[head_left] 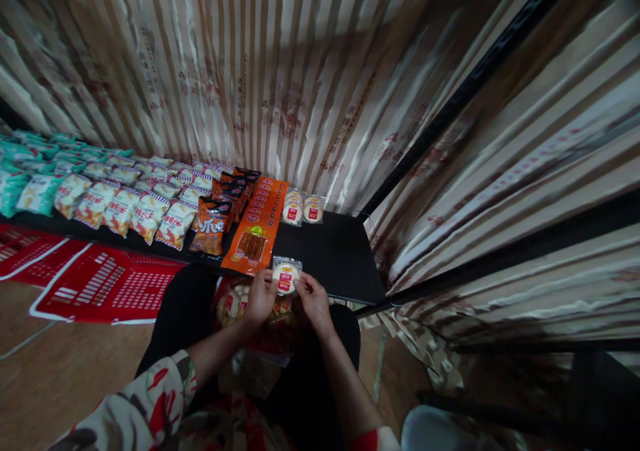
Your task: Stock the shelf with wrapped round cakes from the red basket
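Hands: The left hand [261,297] and right hand [314,301] pinched opposite sides of a wrapped round snack [286,278], thumbs and fingers closed on its clear wrapper
Snack: It showed a red label at the near edge of a black shelf [333,251]
Far edge: Similar snacks [313,209] stood right of an orange packet [263,214]
Left: White bags [149,214] and teal bags [39,193] lined the shelf, with red baskets [123,281] nearer
Lap: Between the knees, dimly lit, lay what appeared to be more packets [231,306]
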The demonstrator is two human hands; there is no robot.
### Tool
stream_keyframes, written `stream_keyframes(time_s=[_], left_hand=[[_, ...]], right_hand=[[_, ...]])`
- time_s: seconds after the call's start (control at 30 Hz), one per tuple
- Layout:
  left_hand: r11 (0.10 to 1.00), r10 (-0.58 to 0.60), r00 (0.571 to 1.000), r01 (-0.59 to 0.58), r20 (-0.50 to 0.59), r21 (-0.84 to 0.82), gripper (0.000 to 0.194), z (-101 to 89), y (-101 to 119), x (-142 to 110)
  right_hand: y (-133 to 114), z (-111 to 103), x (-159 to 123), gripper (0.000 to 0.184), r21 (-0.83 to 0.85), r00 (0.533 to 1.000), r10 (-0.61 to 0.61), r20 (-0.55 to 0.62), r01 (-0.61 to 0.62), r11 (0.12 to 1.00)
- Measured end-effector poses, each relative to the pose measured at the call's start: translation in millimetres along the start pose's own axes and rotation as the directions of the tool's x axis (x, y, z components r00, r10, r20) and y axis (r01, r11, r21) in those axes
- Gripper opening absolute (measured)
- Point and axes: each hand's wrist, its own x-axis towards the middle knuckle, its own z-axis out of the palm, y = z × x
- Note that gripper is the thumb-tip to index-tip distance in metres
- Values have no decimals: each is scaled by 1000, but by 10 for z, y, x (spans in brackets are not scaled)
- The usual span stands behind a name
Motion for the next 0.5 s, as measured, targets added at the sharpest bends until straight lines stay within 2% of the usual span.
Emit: stream_keyframes(time_s=[0.1,0.23,0.5], left_hand=[[988,34,999,-34,2,148,13,-13,108,53],[954,48,997,-65,63,294,19,-17,220,120],[909,66,992,-103,106,403,32,83,250,238]], right_hand=[[-1,-29,55,38,-83,998,-34,-55,30,996],[-19,-58,129,38,-195,991,-48,-121,23,981],[-51,-90,289,39,-305,991,-17,-134,-25,952]])
